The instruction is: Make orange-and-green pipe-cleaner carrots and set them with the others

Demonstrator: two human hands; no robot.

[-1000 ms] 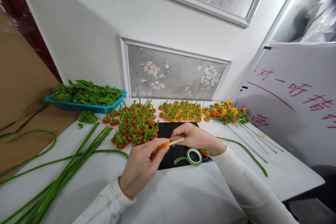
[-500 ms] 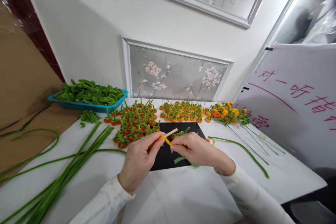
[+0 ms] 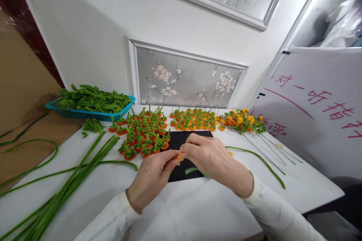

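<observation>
My left hand (image 3: pixel 152 177) is closed in a pinch on a small piece of orange-yellow pipe cleaner (image 3: pixel 180 156). Against it from the other side press the fingertips of my right hand (image 3: pixel 213 160), also closed, and they hide much of the piece. The pale stick seen earlier in the piece does not show now. Both hands hover over a black mat (image 3: pixel 175 140) where a light green strip (image 3: pixel 191 170) lies. Left of the mat stand several orange pieces with green pipe cleaner tops (image 3: pixel 145 131).
A blue basket (image 3: pixel 93 115) full of green fuzzy pieces stands at the back left. Long green pipe cleaners (image 3: pixel 76 180) lie on the left. Yellow-orange pieces with green tops (image 3: pixel 194 118) line the back, beside a wired bunch (image 3: pixel 243 118). One green pipe cleaner (image 3: pixel 257 156) lies right.
My right hand has moved left and slightly up, its fingertips now meeting my left hand's. The pale stick and the loose orange end have gone out of sight. The view has shifted slightly.
</observation>
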